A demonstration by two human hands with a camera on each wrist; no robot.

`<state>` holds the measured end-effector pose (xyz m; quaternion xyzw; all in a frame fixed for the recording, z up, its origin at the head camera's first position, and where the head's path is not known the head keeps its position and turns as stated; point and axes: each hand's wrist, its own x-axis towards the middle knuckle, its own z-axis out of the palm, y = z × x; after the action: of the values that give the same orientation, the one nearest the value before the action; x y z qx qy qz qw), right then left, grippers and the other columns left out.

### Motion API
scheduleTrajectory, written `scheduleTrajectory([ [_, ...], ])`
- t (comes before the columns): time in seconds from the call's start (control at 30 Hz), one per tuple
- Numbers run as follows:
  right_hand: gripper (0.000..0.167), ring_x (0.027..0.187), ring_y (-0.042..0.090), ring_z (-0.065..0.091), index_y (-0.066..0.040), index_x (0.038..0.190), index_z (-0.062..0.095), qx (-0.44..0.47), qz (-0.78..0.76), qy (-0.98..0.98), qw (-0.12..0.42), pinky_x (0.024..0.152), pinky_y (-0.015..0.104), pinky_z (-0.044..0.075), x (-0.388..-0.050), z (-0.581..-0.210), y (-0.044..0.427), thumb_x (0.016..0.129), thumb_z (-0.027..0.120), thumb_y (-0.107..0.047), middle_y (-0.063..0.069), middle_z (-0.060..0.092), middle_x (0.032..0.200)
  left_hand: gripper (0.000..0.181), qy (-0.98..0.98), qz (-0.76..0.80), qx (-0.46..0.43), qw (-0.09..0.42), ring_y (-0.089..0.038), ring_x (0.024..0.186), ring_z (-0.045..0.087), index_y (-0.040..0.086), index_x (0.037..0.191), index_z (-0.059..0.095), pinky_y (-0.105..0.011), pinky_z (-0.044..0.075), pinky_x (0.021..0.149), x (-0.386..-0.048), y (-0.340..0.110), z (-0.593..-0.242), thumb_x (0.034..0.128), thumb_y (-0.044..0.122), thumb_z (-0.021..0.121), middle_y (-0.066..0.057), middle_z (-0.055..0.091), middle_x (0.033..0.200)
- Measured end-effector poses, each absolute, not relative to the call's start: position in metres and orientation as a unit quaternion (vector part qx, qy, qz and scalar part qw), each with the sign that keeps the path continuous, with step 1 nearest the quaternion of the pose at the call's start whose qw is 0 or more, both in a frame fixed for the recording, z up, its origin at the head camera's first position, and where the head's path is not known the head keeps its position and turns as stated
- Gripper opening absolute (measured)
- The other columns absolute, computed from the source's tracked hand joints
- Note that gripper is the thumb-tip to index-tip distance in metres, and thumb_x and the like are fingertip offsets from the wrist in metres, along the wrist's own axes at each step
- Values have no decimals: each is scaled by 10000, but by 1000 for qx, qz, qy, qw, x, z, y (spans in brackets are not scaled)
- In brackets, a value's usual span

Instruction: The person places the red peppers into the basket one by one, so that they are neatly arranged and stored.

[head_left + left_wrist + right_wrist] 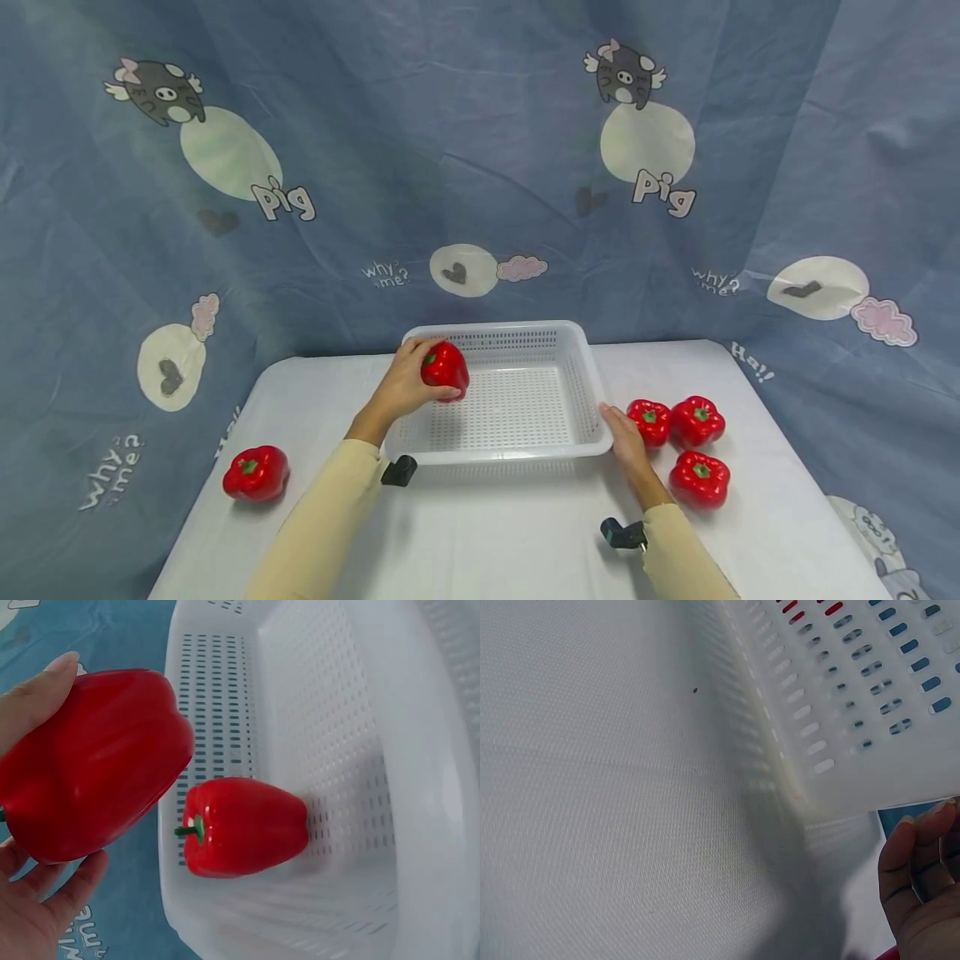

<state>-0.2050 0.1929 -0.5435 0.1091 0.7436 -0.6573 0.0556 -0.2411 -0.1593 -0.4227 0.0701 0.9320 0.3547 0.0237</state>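
My left hand (408,379) holds a red bell pepper (445,365) over the left side of a white perforated plastic basket (502,457). Thumb and fingers span opposite sides of that pepper in the left wrist view. Below it, a second red bell pepper (244,827) lies on its side inside the basket, its green stem facing the left wall; from the head it is mostly hidden behind the held one. At the basket's front right corner, my right hand (628,437) touches the rim with its fingertips. Its fingers (898,859) are loosely bent, and the thumb is hidden.
On the white table (510,533), three red bell peppers stand right of the basket: one beside my right hand (651,421), one behind it (697,421), one nearer (700,481). Another pepper (257,473) sits far left. A blue patterned cloth (480,167) hangs behind.
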Motion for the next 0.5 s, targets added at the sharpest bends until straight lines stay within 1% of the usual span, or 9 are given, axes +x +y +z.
scheduleTrajectory([
  [0.17, 543, 901, 132, 577, 7, 1316, 518, 112, -654, 746, 55, 751, 190, 478, -206, -544, 193, 1016, 407, -431, 185, 639, 1168, 893, 935, 347, 70, 23, -384, 1306, 363, 181, 1448, 393, -568, 464, 933, -249, -153, -423, 694, 241, 867, -122, 366, 1419],
  [0.3, 531, 878, 146, 568, 3, 1299, 526, 115, -656, 744, 54, 720, 200, 470, -206, -543, 192, 1015, 412, -430, 171, 646, 1117, 899, 937, 342, 72, 25, -375, 1315, 355, 172, 1452, 393, -566, 455, 945, -256, -149, -424, 693, 260, 868, -118, 367, 1415],
  [0.37, 539, 912, 160, 576, -4, 1310, 520, 116, -653, 746, 57, 736, 199, 471, -206, -543, 192, 1012, 411, -440, 173, 640, 1149, 903, 938, 338, 75, 27, -367, 1320, 346, 174, 1456, 390, -563, 453, 950, -259, -147, -425, 695, 267, 867, -116, 367, 1415],
  [0.5, 563, 1023, 229, 579, -11, 1326, 509, 113, -646, 752, 62, 789, 195, 471, -205, -543, 192, 1008, 404, -463, 197, 610, 1223, 903, 942, 325, 82, 27, -352, 1328, 328, 177, 1458, 386, -559, 454, 954, -266, -142, -426, 698, 283, 863, -114, 367, 1420],
])
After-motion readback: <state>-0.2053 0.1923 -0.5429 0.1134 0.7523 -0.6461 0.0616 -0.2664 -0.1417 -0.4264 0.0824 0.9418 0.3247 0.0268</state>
